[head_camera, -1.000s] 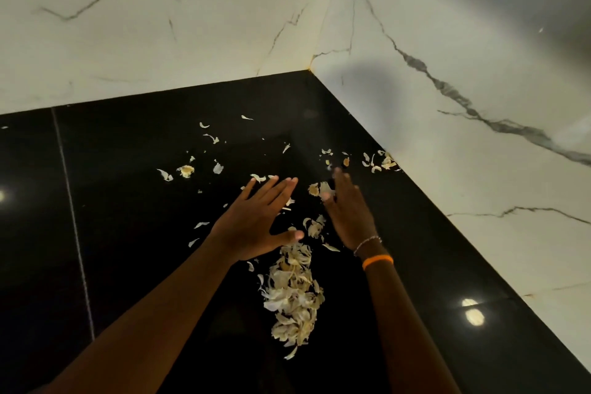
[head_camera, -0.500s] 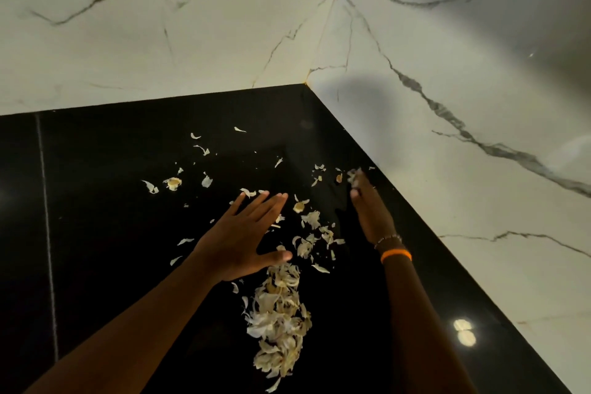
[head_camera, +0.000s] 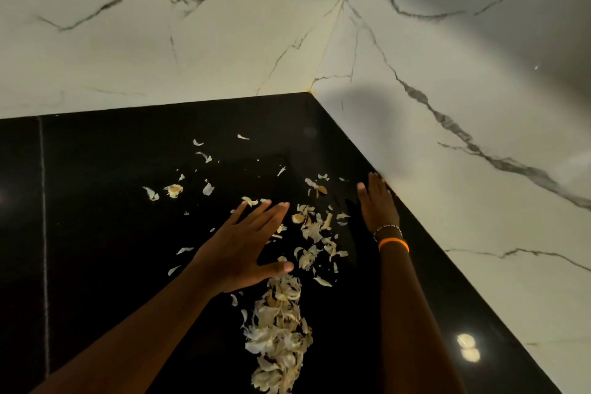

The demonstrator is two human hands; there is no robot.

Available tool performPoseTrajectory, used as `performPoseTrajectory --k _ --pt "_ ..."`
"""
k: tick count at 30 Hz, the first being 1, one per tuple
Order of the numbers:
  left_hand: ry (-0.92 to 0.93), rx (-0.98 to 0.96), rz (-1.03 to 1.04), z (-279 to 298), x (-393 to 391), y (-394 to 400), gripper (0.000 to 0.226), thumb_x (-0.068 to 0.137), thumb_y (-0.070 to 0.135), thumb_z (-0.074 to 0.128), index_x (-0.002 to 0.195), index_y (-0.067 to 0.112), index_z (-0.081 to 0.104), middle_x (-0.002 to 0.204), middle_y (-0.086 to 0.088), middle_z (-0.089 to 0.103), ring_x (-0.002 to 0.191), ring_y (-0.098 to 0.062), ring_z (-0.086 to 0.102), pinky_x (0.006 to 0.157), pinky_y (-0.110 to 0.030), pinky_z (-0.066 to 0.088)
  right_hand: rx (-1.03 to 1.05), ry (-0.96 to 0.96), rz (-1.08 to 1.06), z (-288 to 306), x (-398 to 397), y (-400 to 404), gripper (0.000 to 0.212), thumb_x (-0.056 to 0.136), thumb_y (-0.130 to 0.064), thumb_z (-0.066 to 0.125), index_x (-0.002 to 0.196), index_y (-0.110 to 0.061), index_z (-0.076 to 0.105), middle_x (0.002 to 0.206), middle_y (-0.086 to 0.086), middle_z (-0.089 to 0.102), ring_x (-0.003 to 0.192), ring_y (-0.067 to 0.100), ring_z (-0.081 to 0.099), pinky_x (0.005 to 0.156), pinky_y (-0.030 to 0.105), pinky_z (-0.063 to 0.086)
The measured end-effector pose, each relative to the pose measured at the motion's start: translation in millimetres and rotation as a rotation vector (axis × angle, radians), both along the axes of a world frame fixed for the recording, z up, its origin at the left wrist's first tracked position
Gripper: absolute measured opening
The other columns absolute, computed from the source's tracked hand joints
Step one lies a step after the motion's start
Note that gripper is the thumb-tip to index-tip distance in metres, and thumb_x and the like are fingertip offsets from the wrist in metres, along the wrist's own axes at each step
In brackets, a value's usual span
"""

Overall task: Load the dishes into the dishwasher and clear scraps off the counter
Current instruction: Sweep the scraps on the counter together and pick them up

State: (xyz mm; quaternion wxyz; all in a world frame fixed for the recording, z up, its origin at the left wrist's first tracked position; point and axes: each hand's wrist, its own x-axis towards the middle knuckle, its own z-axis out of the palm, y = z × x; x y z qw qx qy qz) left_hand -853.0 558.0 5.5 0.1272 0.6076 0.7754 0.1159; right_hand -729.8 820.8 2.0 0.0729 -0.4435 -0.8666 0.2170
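Mostly pale, papery scraps [head_camera: 315,235], garlic-skin-like, spread over a glossy black counter [head_camera: 105,221] near its back right corner. Densest heap [head_camera: 278,336]: a long ridge running toward the viewer, starting just under the left thumb. Second loose cluster between the two hands. Stray flakes [head_camera: 174,190] farther back and to the left, well apart from the heap; two small slivers near the left wrist.

Left hand [head_camera: 243,246]: flat, palm down, fingers straight and slightly fanned, thumb out to the right, touching the top of the ridge. Nothing gripped. Whether the palm presses the counter or floats just above it, cannot tell.

Right hand [head_camera: 377,205]: set on edge, fingers straight and together, fingertips close against the right wall at the counter's edge. Holds nothing. Beaded bracelet [head_camera: 386,230] and orange band [head_camera: 393,244] on that wrist.

White marble-look walls [head_camera: 160,51] with grey veins meet at the corner. Lamp reflection [head_camera: 468,347] on the counter, lower right.
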Motion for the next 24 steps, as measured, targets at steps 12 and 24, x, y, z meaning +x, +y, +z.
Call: performPoseTrajectory --k 12,24 --pt "0.015 0.004 -0.006 -1.6 -0.4 -1.6 0.095 0.07 0.082 0.008 0.137 0.024 -0.027 0.146 0.013 -0.027 0.137 -0.007 -0.024 0.112 -0.034 -0.016 -0.106 0.338 0.071 7.0 28.2 -45.6 0.051 0.095 -0.043 0.029 0.141 -0.02 0.034 0.15 0.003 0.032 0.141 0.018 0.024 0.115 0.036 0.022" --pt "-0.14 0.21 0.093 -4.4 0.2 -5.3 0.092 0.078 0.075 0.025 0.145 0.028 -0.017 0.15 0.003 0.03 0.137 -0.011 0.026 0.113 -0.027 0.009 -0.091 0.003 0.541 4.2 -23.0 -119.9 0.075 0.089 -0.06 0.017 0.148 -0.013 0.012 0.156 -0.001 0.006 0.145 0.013 0.003 0.118 0.03 0.004"
